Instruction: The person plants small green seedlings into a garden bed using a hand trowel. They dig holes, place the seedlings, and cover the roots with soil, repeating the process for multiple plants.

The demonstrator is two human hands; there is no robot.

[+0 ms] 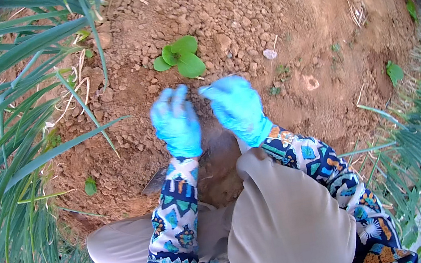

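Note:
Both hands wear light blue gloves and are blurred by motion. My left hand (177, 122) is low over the reddish-brown soil (131, 132), its fingers parted and nothing visible in them. My right hand (236, 108) is beside it with fingers bent towards the left hand; whether it holds anything cannot be seen. Just beyond the fingertips grows a young broad-leaved green seedling (181, 57), touched by neither hand. Part of a dark flat object (155, 182) lies on the ground by my left forearm.
Long green onion-like leaves (2, 112) lean in from the left, and more (410, 152) stand at the right. Small seedlings grow at the lower left (90, 186) and right (394, 72). A pale stone (270, 54) lies among clods. My bent knee (287, 219) is close below the hands.

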